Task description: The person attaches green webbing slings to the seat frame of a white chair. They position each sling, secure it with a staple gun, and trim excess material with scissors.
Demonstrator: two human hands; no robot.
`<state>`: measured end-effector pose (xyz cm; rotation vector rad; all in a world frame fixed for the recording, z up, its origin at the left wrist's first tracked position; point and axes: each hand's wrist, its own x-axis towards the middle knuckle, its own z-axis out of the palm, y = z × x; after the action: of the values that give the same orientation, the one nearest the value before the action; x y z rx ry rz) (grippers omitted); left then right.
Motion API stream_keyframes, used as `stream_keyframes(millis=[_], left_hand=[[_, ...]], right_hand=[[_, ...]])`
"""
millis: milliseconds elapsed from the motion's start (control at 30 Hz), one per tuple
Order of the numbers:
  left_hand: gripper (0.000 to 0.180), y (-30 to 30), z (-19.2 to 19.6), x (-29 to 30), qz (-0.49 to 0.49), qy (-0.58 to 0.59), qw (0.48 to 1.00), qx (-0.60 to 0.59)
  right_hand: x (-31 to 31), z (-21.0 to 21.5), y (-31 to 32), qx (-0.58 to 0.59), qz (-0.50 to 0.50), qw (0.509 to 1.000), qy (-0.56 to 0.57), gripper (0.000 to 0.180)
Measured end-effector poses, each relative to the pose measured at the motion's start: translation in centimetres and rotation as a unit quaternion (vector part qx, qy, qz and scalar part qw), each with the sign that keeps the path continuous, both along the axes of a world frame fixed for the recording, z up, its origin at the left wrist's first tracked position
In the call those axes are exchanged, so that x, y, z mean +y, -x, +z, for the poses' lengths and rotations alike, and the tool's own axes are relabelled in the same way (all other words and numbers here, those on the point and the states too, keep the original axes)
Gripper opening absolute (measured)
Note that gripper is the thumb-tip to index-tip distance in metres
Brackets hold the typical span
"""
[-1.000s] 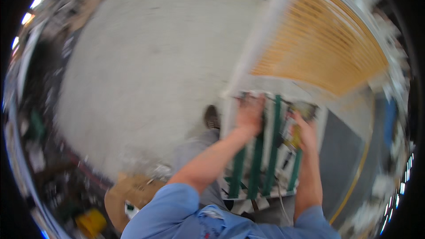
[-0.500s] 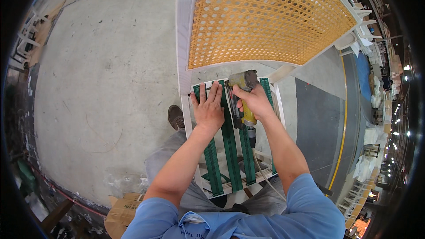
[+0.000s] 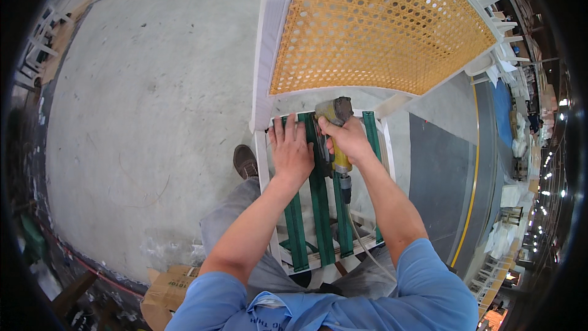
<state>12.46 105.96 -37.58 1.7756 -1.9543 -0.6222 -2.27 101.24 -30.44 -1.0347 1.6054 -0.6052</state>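
Note:
My right hand (image 3: 353, 142) is wrapped round the grip of a yellow and grey pneumatic staple gun (image 3: 334, 109). The gun's head rests over the far rail of a white chair's seat frame (image 3: 260, 158), and a pale air hose (image 3: 361, 239) runs from its handle toward my lap. Several dark green webbing straps (image 3: 320, 211) stretch lengthwise across the seat frame. Beside the gun, my left hand (image 3: 293, 158) lies with fingers extended on the left straps near that far rail. Gun and hand hide where the straps meet the rail.
Beyond the seat stands the chair's white back with a woven cane panel (image 3: 380, 30). A brown shoe (image 3: 245, 162) is on the concrete floor left of the frame. Low on the left sits a cardboard box (image 3: 165, 294). White chairs (image 3: 490, 30) line the right side, past a yellow floor line (image 3: 473, 190).
The chair back appears slightly farther right in the view. My left hand has shifted a little to the right on the straps. The staple gun stays at the far rail in my right hand.

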Motion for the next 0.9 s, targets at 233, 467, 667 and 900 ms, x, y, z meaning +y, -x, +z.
stream_keyframes(millis=[233,467,667,900], left_hand=[[0.034,-0.4,-1.4,-0.3,0.042,0.060,0.997,0.011],[0.026,0.1,-2.1,-0.3,0.046,0.052,0.998,-0.007],[0.022,0.1,-2.3,-0.3,0.050,0.060,0.997,-0.022],[0.025,-0.2,-1.7,-0.5,0.050,0.060,0.997,-0.028]], right_hand=[[0.3,0.6,-0.7,-0.048,0.000,0.999,0.012,0.031],[0.3,-0.1,-1.2,-0.028,0.001,1.000,0.000,0.030],[0.7,-0.4,-2.0,-0.028,0.016,0.999,0.018,0.029],[1.2,0.0,-2.6,-0.029,0.012,0.999,0.022,0.027]])
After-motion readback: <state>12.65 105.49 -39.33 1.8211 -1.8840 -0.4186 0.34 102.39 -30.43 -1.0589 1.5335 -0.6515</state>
